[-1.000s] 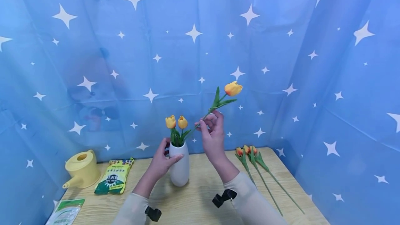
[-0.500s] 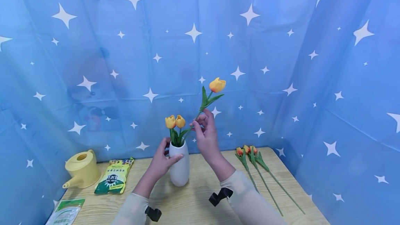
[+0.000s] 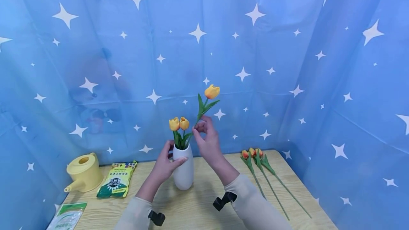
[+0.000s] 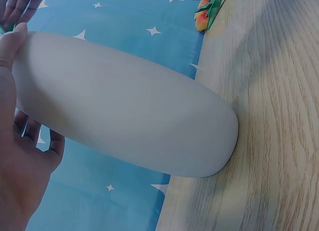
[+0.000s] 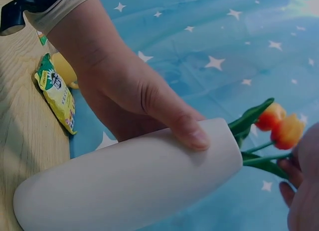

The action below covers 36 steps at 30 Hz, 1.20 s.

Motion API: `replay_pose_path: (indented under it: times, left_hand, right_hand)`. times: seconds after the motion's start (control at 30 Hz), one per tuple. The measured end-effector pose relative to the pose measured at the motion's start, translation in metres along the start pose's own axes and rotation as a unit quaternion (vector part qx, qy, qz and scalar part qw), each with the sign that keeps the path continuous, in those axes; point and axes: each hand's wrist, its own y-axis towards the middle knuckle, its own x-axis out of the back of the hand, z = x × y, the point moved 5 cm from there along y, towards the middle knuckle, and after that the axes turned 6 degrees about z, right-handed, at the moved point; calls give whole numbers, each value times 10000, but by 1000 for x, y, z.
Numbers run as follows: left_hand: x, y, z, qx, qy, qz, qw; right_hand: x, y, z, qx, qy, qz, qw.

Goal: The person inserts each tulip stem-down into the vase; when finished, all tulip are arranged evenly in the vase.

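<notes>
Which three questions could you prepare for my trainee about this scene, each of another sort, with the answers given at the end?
1. True or false: the left hand holds the white vase.

2. What does the right hand pinch by its stem?
a) a watering can
b) a yellow tulip
c) a seed packet

3. Fill the gap: ___ orange-red tulips lie on the right side of the table.

Key: 1. True. 2. b. 3. Three.
</notes>
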Motion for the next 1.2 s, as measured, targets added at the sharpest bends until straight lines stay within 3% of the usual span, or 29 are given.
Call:
replay_pose_path:
  times: [0.2,0.57,0.83,1.2]
  left_hand:
    - [0,1,1,-21,-40,5,10000]
    - [0,0,0,-101,-119,15,9999]
    - [-1,1,0,-138,-166,17,9998]
    - [0,1,0,-121,-112,-4,9999]
  right_hand:
    - [-2,0,-1,-127,-197,217,9995]
    - [-2,-1,-3,-321,-377,248,9985]
    - [-5,1,3,245,-939,449,9943]
    - [-8,2,1,261,-858,575,9943]
